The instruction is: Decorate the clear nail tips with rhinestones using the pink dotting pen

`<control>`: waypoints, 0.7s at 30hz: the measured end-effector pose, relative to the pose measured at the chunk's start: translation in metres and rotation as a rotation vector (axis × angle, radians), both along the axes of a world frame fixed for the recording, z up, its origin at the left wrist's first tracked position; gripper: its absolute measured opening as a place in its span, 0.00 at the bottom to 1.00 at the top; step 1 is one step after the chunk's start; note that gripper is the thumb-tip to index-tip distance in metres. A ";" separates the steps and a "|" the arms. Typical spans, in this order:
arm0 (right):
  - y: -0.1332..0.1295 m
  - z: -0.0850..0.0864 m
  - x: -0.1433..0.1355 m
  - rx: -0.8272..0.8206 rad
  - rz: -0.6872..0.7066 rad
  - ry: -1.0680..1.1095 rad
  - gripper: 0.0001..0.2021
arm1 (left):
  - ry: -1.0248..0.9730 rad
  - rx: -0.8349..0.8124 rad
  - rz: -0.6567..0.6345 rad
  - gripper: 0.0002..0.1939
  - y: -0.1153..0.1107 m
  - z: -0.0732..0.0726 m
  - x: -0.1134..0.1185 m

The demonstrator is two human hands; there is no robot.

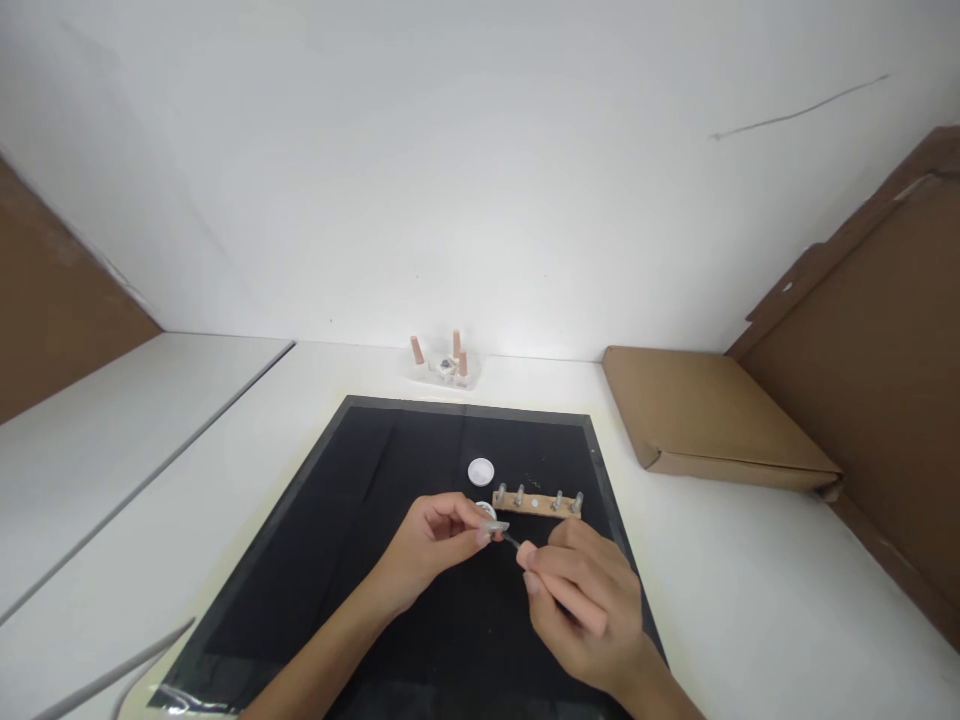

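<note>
Between the thumb and fingertips of my left hand [446,535] is a pale, shiny false nail tip [495,526]. My right hand [589,600] grips a nail polish brush [562,588] by its long peach cap handle. The dark brush end points left and reaches the nail tip; whether it touches cannot be told. Just beyond my hands lies a narrow wooden strip [544,507] with several upright posts bearing greyish nail tips. A small round white dish [481,472] sits behind my left hand, and a second white round piece [486,511] is partly hidden by its fingers.
A black mat [420,450] with a grey border covers the middle of the white table [187,440]. At the back, a clear tray [427,376] holds peach-capped bottles [456,345]. A flat cardboard box [712,420] lies at right. A white wall rises behind; brown panels flank both sides.
</note>
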State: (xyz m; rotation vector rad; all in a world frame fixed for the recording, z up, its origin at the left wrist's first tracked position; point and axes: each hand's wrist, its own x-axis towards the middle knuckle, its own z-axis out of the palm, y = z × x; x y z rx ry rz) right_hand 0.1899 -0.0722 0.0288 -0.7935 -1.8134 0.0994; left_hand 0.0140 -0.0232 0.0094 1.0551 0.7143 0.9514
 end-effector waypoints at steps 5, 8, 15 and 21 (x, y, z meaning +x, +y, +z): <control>0.000 0.002 0.001 0.001 0.012 0.029 0.09 | 0.006 0.005 0.006 0.04 -0.001 -0.001 0.000; 0.001 0.003 0.001 0.002 0.008 -0.010 0.10 | 0.005 0.004 0.007 0.04 -0.001 -0.001 0.000; 0.002 0.001 0.002 -0.003 -0.020 0.027 0.08 | 0.007 0.028 -0.004 0.04 0.000 -0.003 0.000; 0.001 0.002 0.002 0.009 -0.043 -0.016 0.08 | -0.003 0.023 0.000 0.04 -0.003 -0.002 -0.001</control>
